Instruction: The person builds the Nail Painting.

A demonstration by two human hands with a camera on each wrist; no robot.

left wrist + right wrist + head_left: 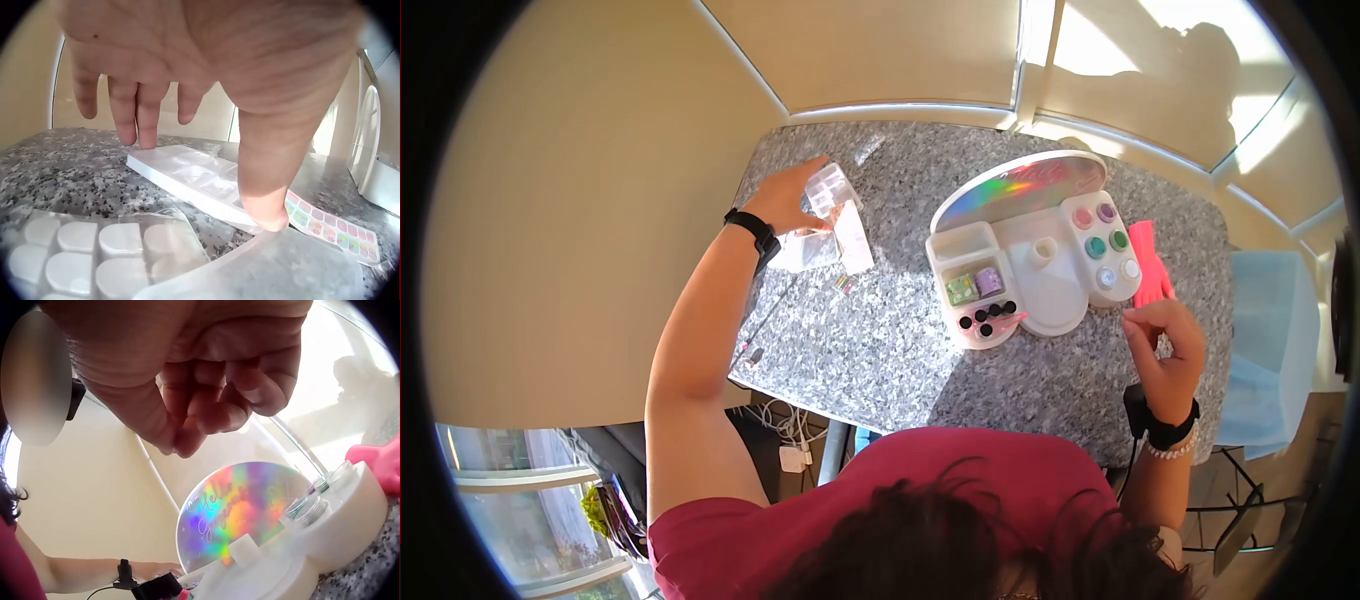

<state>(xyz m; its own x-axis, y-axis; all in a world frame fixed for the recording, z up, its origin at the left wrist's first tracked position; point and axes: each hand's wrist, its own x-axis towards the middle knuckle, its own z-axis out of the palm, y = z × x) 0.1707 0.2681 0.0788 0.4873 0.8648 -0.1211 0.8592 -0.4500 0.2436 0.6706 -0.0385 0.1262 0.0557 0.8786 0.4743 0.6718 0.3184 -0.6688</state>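
Note:
My left hand (785,197) is at the table's left side, over a shallow clear compartment box (200,169). In the left wrist view its thumb touches the box's near edge while the fingers reach down at the far side, gripping it between them. Close by lie a clear tray of pale nail-shaped pieces (119,250), a translucent plastic piece (281,269) and a strip of coloured nail stickers (331,228). My right hand (1172,350) is raised beside the white organizer (1055,300), fingers curled, thumb and forefinger tips together. Nothing shows between them.
The organizer has an iridescent upright panel (1030,195), several glitter jars (1095,247), small black-capped bottles (981,316) and filled square containers (962,290). Behind its right side lies a pink glove-like thing (1148,265). A light blue sheet (1273,340) hangs at the table's right.

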